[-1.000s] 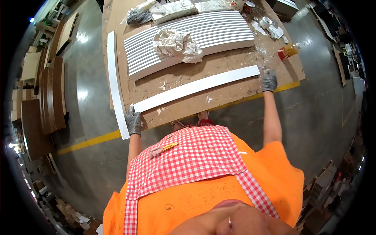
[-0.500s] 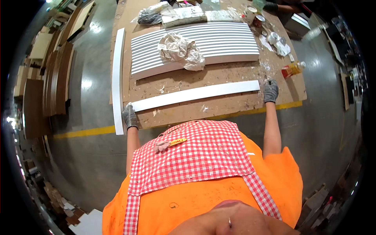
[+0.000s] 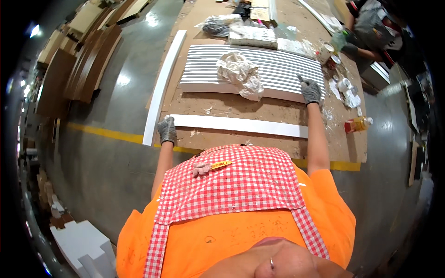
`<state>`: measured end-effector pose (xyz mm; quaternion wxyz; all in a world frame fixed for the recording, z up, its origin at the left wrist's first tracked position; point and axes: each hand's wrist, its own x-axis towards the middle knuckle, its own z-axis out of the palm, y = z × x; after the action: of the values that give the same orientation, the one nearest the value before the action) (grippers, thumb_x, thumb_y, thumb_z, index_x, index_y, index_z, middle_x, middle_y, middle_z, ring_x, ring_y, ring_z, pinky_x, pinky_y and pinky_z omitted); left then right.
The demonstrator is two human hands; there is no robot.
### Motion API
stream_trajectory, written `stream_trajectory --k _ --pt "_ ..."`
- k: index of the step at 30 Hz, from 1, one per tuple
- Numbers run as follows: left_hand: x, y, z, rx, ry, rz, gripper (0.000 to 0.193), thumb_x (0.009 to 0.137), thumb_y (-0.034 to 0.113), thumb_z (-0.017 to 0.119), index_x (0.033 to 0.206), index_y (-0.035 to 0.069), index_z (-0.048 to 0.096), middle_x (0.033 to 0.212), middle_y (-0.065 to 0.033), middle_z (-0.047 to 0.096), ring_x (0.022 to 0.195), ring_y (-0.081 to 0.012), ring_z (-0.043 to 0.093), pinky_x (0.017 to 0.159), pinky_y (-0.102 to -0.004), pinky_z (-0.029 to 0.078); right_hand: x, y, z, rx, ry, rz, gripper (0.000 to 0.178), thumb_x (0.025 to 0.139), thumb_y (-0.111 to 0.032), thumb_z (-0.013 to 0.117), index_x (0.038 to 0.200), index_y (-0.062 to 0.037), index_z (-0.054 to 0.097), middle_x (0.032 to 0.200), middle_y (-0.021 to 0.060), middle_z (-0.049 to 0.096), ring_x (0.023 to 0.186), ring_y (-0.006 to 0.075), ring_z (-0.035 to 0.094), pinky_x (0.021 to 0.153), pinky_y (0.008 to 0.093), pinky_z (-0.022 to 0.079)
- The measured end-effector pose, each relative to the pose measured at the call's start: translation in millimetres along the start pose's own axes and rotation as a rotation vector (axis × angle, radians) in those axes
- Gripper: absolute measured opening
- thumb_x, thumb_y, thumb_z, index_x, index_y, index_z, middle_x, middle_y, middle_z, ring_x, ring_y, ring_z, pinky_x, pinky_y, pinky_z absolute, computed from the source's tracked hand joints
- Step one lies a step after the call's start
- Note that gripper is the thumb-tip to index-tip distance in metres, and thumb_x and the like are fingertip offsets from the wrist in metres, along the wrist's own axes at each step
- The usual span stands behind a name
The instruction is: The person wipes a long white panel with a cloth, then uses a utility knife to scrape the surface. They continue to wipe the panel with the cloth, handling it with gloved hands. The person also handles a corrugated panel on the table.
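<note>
Strip (image 3: 241, 125), left hand (image 3: 167, 130) beside, right hand (image 3: 311, 91) beyond

The right hand (image 3: 311, 90) was by the right end of the loose white strip (image 3: 241, 125) a moment ago. Now I see it has gone up to the stack of white strips (image 3: 199, 69), with its fingers over the right side. The right forearm (image 3: 318, 134) now goes across that loose strip's end. Much more of the other worker (image 3: 375, 30) shows now, past the table's (image 3: 259, 104) far right edge.
</note>
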<state>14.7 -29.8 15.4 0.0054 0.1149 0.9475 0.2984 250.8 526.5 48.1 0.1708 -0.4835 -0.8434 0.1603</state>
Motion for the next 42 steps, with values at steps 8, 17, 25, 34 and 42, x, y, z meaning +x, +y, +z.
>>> stream_trajectory --k 8,17,25,34,42 --pt "-6.4 -20.3 6.6 0.029 0.084 -0.004 0.031 0.082 0.026 0.049 0.093 -0.001 0.061 0.094 -0.0242 0.061 0.092 -0.0404 0.056 0.081 -0.0445 0.044 -29.4 -169.8 52.9 0.397 0.138 -0.602 0.069 0.074 -0.053 0.068 0.124 -0.0073 0.055 0.111 0.0200 0.061 0.102 0.0347 0.057 0.088 0.0406 0.045" --pt "-11.3 -53.8 1.8 -0.474 0.058 -0.200 0.036 0.093 0.022 0.048 0.117 -0.002 0.058 0.113 -0.0165 0.063 0.107 -0.0264 0.058 0.093 -0.0333 0.041 -64.0 -250.1 91.7 0.235 -0.199 -0.633 0.032 0.084 -0.032 0.062 0.111 -0.0151 0.063 0.103 0.0118 0.064 0.091 0.0219 0.062 0.077 0.0351 0.049" --pt "-38.2 -40.9 -29.3 -0.887 -0.089 -0.441 0.032 0.090 0.018 0.053 0.121 0.009 0.059 0.077 0.0031 0.058 0.059 -0.0051 0.048 0.051 -0.0205 0.042 -130.7 -320.5 45.3 0.608 -0.065 -0.783 0.024 0.080 -0.012 0.063 0.103 -0.0100 0.066 0.103 0.0147 0.062 0.087 0.0306 0.061 0.076 0.0383 0.050" --pt "-9.3 -31.2 -15.2 -0.267 -0.196 0.007 0.038 0.084 0.024 0.055 0.115 0.003 0.059 0.110 -0.0198 0.061 0.102 -0.0343 0.057 0.091 -0.0397 0.042 -283.0 -354.9 109.2 -0.001 -0.665 -0.937 0.037 0.082 -0.039 0.057 0.102 -0.0093 0.059 0.093 0.0169 0.064 0.090 0.0323 0.062 0.073 0.0439 0.050" --pt "4.3 -77.0 8.1 -0.374 -0.119 -0.012 0.035 0.083 0.016 0.059 0.113 0.000 0.060 0.102 -0.0153 0.065 0.095 -0.0269 0.060 0.086 -0.0360 0.045 -304.3 -308.3 88.9 0.071 -0.432 -0.972 0.028 0.080 -0.032 0.059 0.102 -0.0159 0.065 0.100 0.0104 0.064 0.089 0.0293 0.061 0.076 0.0428 0.048"
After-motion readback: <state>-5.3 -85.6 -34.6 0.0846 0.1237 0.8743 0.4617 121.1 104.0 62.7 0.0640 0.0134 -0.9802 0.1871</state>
